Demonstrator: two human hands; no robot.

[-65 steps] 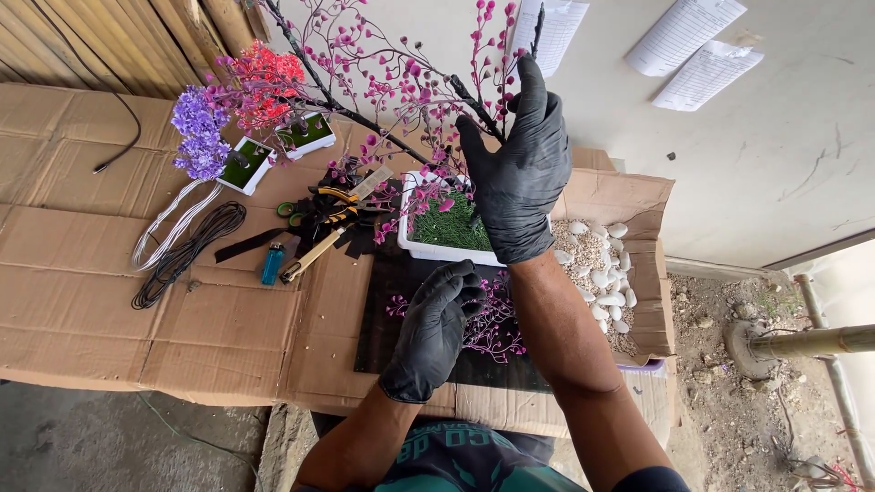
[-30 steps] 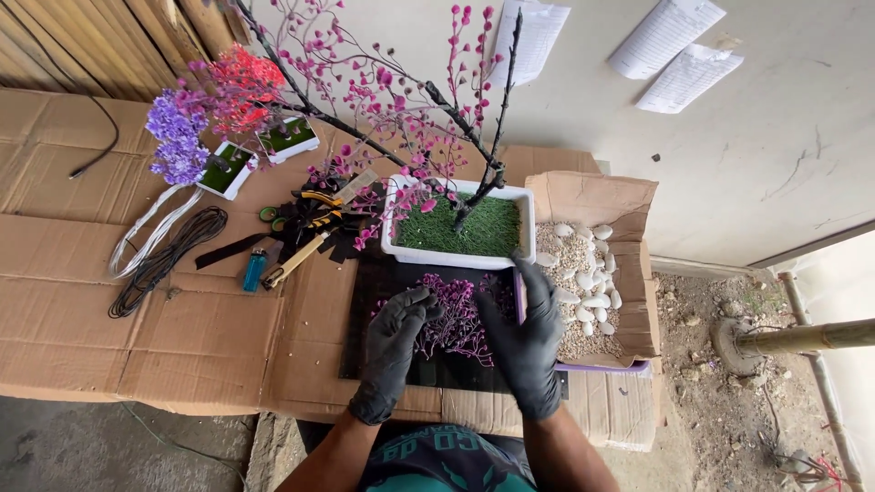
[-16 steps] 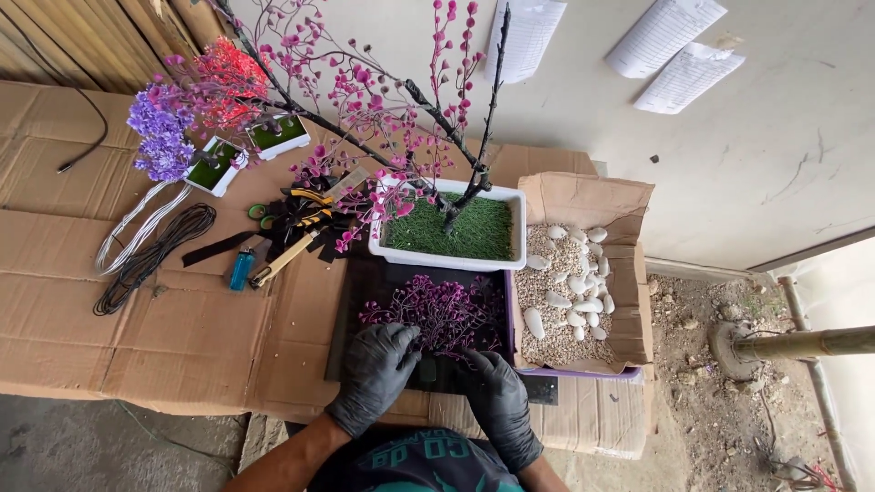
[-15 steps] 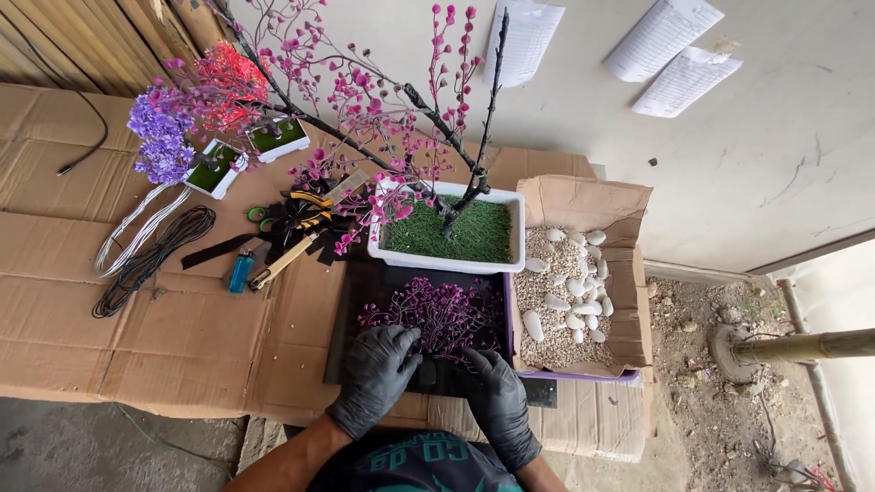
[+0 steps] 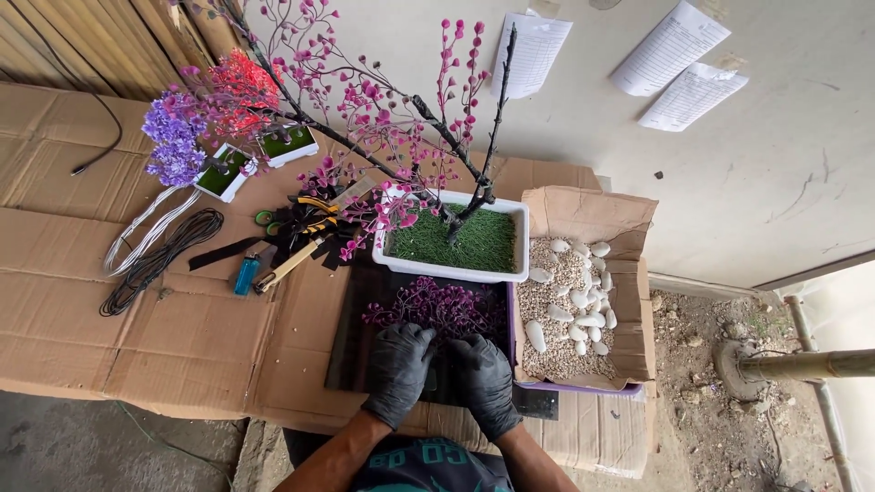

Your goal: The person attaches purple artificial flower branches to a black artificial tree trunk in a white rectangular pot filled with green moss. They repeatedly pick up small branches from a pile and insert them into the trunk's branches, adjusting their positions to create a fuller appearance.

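Fingers [image 5: 412, 339] of the left hand [image 5: 398, 372] and of the right hand [image 5: 485, 381], both in black gloves, are curled downward and set side by side at the near edge of a heap of purple bead sprigs [image 5: 437, 308]. The fingertips dip into the heap; whether either hand pinches a sprig cannot be told, as the tips are hidden among the beads. The two hands almost touch.

The heap lies on a black tray [image 5: 351, 351], directly at 12 o'clock from the hands. Judged step: sorting through the loose sprigs. Any further move would call for a fine pinch on one thin wire stem without dragging the neighbouring sprigs along.

At 12 o'clock beyond the heap stands a white rectangular planter [image 5: 456, 244] with green turf, carrying a dark-branched tree with pink bead blossoms [image 5: 383, 118]. At 2 o'clock, touching the tray's side, an open cardboard box [image 5: 629, 301] holds gravel and white pebbles [image 5: 572, 296]. At 10 o'clock lie pliers [image 5: 305, 223], a blue lighter [image 5: 245, 273], and coils of black wire [image 5: 164, 260]. Farther at 10 o'clock are two small potted trees, purple [image 5: 173, 146] and red [image 5: 241, 91].

The tabletop [image 5: 82, 301] is covered in flattened cardboard. A pale wall [image 5: 784, 164] carries printed sheets [image 5: 674, 46]; bare ground [image 5: 720, 410] lies at 3 o'clock.
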